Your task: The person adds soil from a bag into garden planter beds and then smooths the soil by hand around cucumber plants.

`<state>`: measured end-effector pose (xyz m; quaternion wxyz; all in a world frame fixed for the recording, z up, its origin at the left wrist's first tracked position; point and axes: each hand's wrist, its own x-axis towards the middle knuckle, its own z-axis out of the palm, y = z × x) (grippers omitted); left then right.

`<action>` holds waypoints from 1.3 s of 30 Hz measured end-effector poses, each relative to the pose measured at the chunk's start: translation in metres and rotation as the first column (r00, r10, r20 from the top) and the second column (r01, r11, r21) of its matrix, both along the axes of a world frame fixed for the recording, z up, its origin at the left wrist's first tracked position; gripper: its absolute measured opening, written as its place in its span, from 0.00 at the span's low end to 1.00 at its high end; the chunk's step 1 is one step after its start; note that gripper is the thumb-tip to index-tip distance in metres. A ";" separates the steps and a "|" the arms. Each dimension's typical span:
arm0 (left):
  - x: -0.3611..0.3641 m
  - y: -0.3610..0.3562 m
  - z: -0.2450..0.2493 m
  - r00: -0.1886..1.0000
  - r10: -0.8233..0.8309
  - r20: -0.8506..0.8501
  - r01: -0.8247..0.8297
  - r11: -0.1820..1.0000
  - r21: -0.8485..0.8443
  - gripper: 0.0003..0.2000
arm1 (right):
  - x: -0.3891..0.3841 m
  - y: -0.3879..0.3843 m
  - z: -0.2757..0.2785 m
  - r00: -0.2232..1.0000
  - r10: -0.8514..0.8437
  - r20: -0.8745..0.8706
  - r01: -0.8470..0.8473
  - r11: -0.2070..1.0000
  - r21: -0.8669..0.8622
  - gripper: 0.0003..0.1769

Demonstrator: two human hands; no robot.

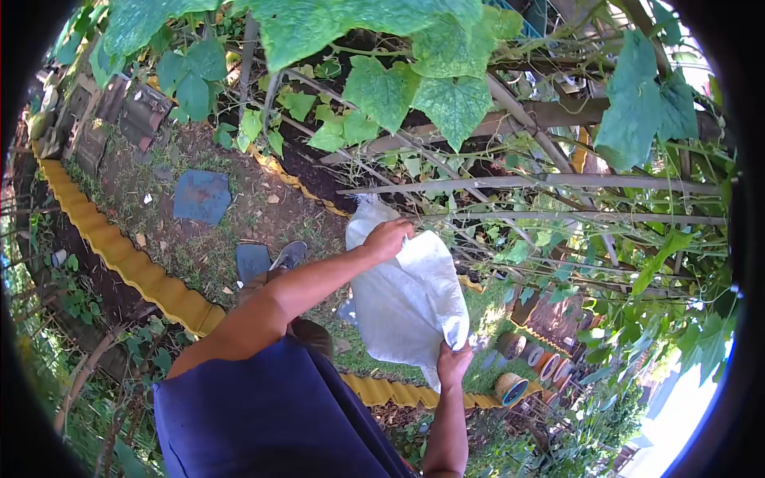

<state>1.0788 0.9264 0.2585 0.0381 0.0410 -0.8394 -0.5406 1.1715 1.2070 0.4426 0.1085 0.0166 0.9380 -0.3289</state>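
Observation:
A white woven sack (402, 307) hangs in front of my body, creased and apparently limp. Its upper edge is gripped by my left hand (388, 240), fingers curled over the fabric with the arm stretched across. Lower and to the right, my right hand (454, 363) is closed on the sack's other corner. Between the two hands the rim is pulled apart, with a fold turned outward. What is inside, if anything, stays hidden from this angle.
Leafy climbing vines (382, 92) on wooden poles (526, 182) crowd the top and right. A yellow corrugated border (135, 259) edges the dirt path. A blue-grey slab (202, 196) and a shoe (290, 255) are at left; several pots (510, 388) stand at lower right.

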 end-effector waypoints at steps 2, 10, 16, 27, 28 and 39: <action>0.010 0.015 -0.003 0.999 -0.040 0.021 0.039 0.999 0.017 0.11 | 0.017 0.008 -0.009 0.997 -0.066 0.034 0.068 0.995 -0.079 0.04; -0.001 0.079 0.008 0.997 -0.081 -0.001 0.081 0.997 -0.004 0.09 | 0.066 0.058 -0.031 0.961 -0.194 0.196 0.225 0.962 -0.155 0.03; 0.029 0.105 0.013 0.997 -0.063 0.032 0.064 0.998 -0.028 0.11 | 0.105 0.108 -0.057 0.936 -0.191 0.295 0.245 0.957 -0.157 0.08; 0.068 0.195 0.032 0.980 -0.199 0.004 0.199 0.974 -0.109 0.10 | 0.179 0.198 -0.061 0.887 -0.316 0.336 0.403 0.886 -0.229 0.12; 0.068 0.203 0.032 0.979 -0.203 -0.002 0.202 0.973 -0.112 0.10 | 0.184 0.207 -0.061 0.884 -0.321 0.341 0.411 0.881 -0.236 0.12; 0.064 0.286 0.005 0.988 -0.133 0.083 0.144 0.981 -0.133 0.10 | 0.180 0.281 -0.031 0.920 -0.265 0.288 0.330 0.921 -0.207 0.03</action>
